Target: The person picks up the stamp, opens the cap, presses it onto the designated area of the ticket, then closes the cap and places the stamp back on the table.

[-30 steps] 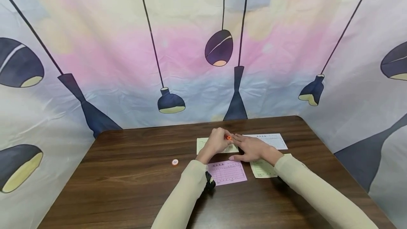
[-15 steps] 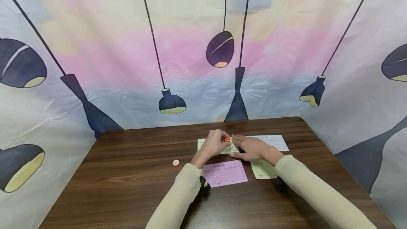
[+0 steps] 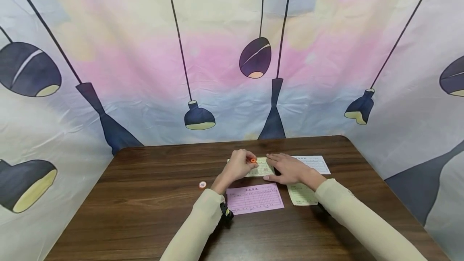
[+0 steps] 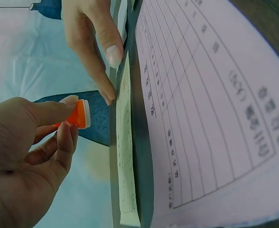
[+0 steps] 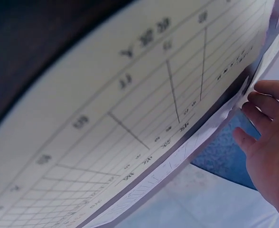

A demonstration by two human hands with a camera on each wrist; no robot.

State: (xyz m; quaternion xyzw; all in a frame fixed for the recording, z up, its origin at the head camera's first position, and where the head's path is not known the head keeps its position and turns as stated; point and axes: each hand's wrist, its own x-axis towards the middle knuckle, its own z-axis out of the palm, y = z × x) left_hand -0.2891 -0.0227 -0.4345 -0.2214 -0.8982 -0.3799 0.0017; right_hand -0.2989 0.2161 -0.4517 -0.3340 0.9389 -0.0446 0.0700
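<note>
My left hand (image 3: 235,167) pinches a small orange stamp (image 4: 81,115) with a white rim between thumb and fingers. It hovers over the left part of the far pale green slip (image 3: 266,165), clear of the paper in the left wrist view. A faint reddish mark (image 3: 266,168) shows on that slip's right half. My right hand (image 3: 290,168) lies with fingers extended at the slip's right edge, holding nothing. Nearer to me is a pink printed form (image 3: 255,199). Left of the papers sits a round orange-and-white cap-like piece (image 3: 202,185).
A whitish form (image 3: 316,164) lies beyond my right hand, partly covered by it. Another green slip (image 3: 302,195) is partly under my right forearm. The brown wooden table (image 3: 145,212) meets a lamp-patterned cloth (image 3: 224,71) at its back edge.
My left hand has lifted and shifted left with the stamp, away from my right hand, uncovering more of the green slip and its reddish mark. My right hand stays nearly in place.
</note>
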